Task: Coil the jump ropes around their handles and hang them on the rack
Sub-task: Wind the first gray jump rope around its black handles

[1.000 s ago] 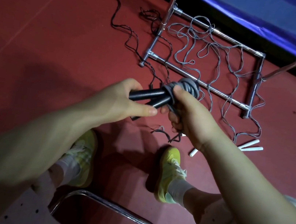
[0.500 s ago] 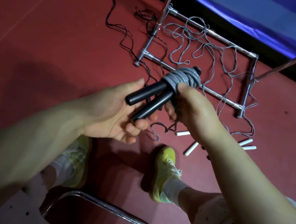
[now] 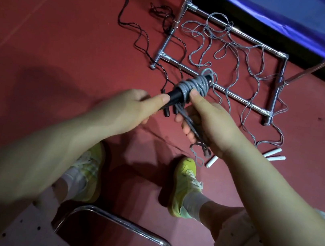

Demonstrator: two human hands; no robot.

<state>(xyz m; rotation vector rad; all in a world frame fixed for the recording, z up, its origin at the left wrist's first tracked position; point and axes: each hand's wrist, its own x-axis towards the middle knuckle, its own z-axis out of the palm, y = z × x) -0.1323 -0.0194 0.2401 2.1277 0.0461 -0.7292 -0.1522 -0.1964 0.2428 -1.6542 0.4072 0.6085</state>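
Head view looks down on a red floor [image 3: 42, 46] that fills most of the frame, with a blue mat [image 3: 288, 19] along the top right edge. On the floor near that mat stands the chrome base of the rack [image 3: 221, 90], a rectangle of tubes with one upright at its far left corner and a slanted pole running off to the right. Loose grey rope [image 3: 237, 56] sprawls in loops over and inside that base, and a black rope [image 3: 133, 28] trails away across the floor to the left of it. White handles [image 3: 274, 155] lie on the floor near the base's right corner, another one [image 3: 211, 161] just beside the right wrist. Below, two yellow-green shoes [image 3: 182, 186] rest on the floor, and a curved chrome chair rail [image 3: 121, 223] shows at the bottom between the knees.

Both forearms reach in from the lower corners and meet at centre. The left hand [image 3: 126, 111] pinches the near ends of the black handles [image 3: 177, 95] between thumb and fingers. The right hand [image 3: 210, 123] grips the same bundle, its thumb pressed on the grey coil [image 3: 196, 84] wound around the far part of the handles, while its fingers curl under a slack strand that hangs down past the palm. The bundle is held above the floor, in front of the rack's near bar, tilted with its wrapped end pointing away and to the right.
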